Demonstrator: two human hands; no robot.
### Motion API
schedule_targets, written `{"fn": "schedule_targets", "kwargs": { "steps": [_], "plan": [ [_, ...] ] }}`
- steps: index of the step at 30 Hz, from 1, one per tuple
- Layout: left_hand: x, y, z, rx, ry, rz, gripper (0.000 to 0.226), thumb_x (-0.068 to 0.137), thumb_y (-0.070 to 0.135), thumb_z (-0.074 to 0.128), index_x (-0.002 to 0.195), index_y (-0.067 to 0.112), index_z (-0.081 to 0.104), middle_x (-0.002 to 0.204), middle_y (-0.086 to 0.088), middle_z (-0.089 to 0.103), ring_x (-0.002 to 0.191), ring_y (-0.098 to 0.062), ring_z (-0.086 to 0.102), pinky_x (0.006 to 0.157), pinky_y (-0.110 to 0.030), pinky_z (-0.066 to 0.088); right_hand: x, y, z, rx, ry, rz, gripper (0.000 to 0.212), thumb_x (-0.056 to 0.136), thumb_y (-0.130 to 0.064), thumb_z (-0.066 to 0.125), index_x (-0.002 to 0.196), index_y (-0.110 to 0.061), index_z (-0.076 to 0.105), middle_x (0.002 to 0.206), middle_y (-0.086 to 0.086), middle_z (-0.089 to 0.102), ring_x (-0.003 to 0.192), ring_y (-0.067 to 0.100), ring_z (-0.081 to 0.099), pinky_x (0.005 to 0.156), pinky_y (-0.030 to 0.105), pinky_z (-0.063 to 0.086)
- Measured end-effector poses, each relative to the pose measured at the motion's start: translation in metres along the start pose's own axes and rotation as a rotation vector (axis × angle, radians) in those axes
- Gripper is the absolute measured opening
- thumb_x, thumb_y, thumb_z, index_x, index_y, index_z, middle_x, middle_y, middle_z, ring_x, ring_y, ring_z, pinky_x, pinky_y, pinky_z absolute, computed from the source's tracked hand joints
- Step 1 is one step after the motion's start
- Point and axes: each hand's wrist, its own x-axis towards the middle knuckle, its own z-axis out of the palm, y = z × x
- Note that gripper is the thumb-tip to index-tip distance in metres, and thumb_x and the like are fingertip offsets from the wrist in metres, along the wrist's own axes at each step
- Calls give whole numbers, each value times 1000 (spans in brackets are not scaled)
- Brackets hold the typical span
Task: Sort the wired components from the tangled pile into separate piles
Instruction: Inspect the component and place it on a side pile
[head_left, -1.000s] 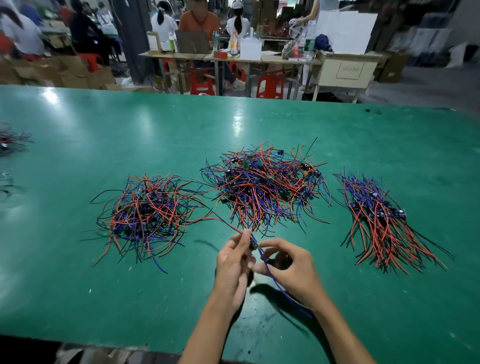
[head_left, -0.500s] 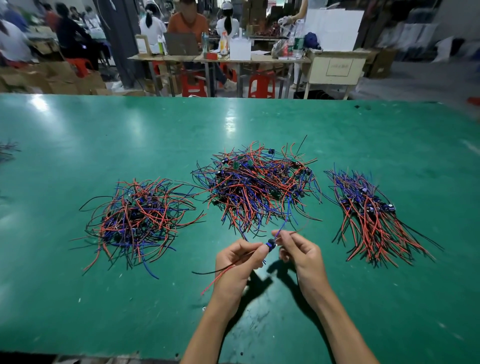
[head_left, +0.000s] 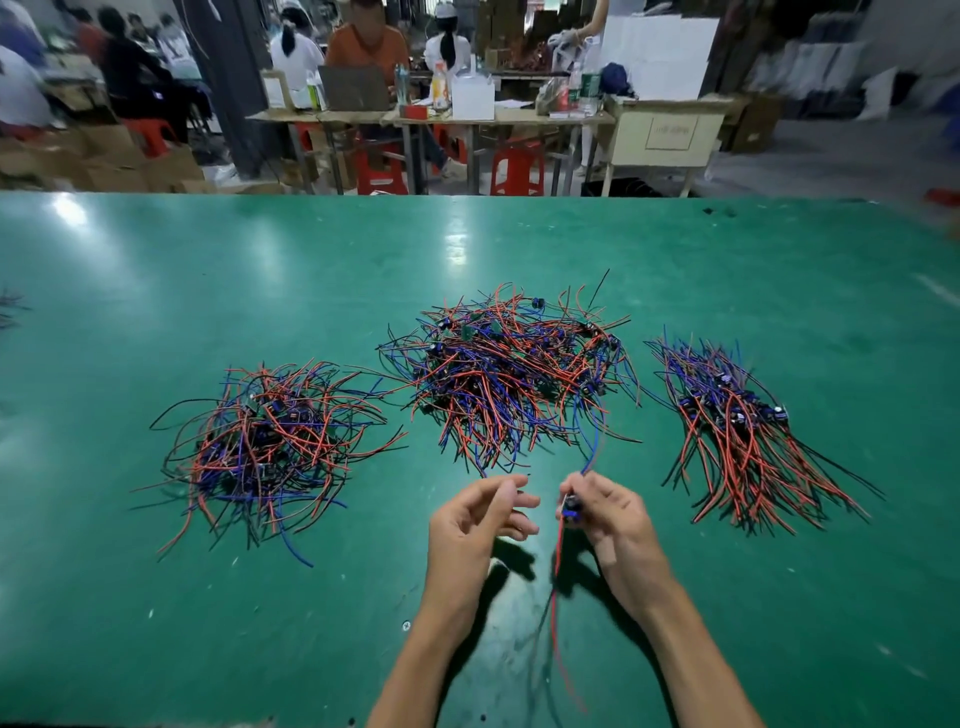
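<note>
The grip of the right hand (head_left: 605, 512) pinches a small blue wired component (head_left: 570, 508) between thumb and fingertips, a red lead (head_left: 557, 582) trailing down toward the near edge of the green counter (head_left: 156, 291) and a blue lead (head_left: 592, 452) arcing up toward the tangled pile (head_left: 514, 379); the left hand (head_left: 475, 525) hovers just beside it, fingers loosely curled and holding nothing; both hands sit just in front of the tangled pile, which lies at the middle of the counter, a knot of red, blue and black wires with small dark parts among them; left of the tangled pile, and apart from it, rests a second heap (head_left: 270, 441), looser and sprawling; right of the tangled pile lies a third bundle (head_left: 737, 436), its wires running roughly parallel, blue ends away from the person and red ends fanning nearer; beyond the tangled pile, past the counter's far edge, seated workers (head_left: 369, 44) gather at cluttered tables among red stools (head_left: 517, 169) and cardboard boxes.
</note>
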Motion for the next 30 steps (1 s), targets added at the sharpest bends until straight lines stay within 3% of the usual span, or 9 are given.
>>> {"fn": "schedule_targets", "kwargs": {
  "steps": [4,7,8,13,17,21,23,25,30],
  "plan": [
    [0,0,-4,36,-135,-98,31,86,28,78,110,8,76,102,-16,77,87,-24,72,80,-33,60,-4,6,8,-318,-58,-153,24,88,-26,70,71,-9,73,68,3,62,68,15,56,69,29,48],
    [0,1,-4,14,-178,-121,26,88,19,74,111,8,76,103,-16,77,87,-20,74,77,-28,60,-3,10,9,-463,-5,-215,22,92,-20,74,75,-7,76,75,12,57,76,32,55,76,53,49],
    [0,2,-4,2,-185,-131,25,90,16,72,113,7,75,104,-16,77,89,-20,74,77,-28,60,-3,10,10,-463,10,-209,20,91,-21,71,77,-8,77,78,12,54,77,31,55,76,54,50],
    [1,0,-3,-1,-196,-169,18,94,7,67,108,3,76,102,-22,75,92,-27,72,84,-35,61,-5,5,16,-371,-3,-156,25,96,-24,59,104,-14,81,102,9,52,90,11,65,75,24,56],
    [2,0,-2,37,-161,-163,12,93,6,68,96,3,80,93,-24,75,82,-28,72,75,-33,62,-5,8,16,-413,-17,-170,25,98,-24,58,104,-14,81,109,4,55,95,7,65,69,22,56],
    [2,-1,1,68,-120,-158,19,93,-1,65,77,4,76,94,-11,77,63,-21,69,62,-29,60,-3,13,17,-438,-22,-161,23,97,-21,59,92,-15,81,92,1,68,81,13,64,70,22,51],
    [3,-2,2,117,-143,-153,22,95,-2,63,74,4,70,80,-11,75,59,-21,69,58,-26,59,-2,15,18,-411,9,-120,23,92,-25,58,86,-15,78,81,1,69,72,13,60,65,25,49],
    [3,-2,3,177,-186,-147,20,96,-1,61,77,3,66,72,-11,72,58,-20,70,57,-25,57,-1,15,18,-382,54,-94,23,89,-27,57,83,-15,76,70,-3,64,62,11,54,59,22,46],
    [3,-1,4,226,-273,-172,21,97,2,62,77,8,62,75,-10,73,58,-19,70,56,-24,56,5,11,13,-307,170,-63,25,95,-22,56,82,-15,76,57,2,52,48,13,49,45,23,44]
  ]
}}
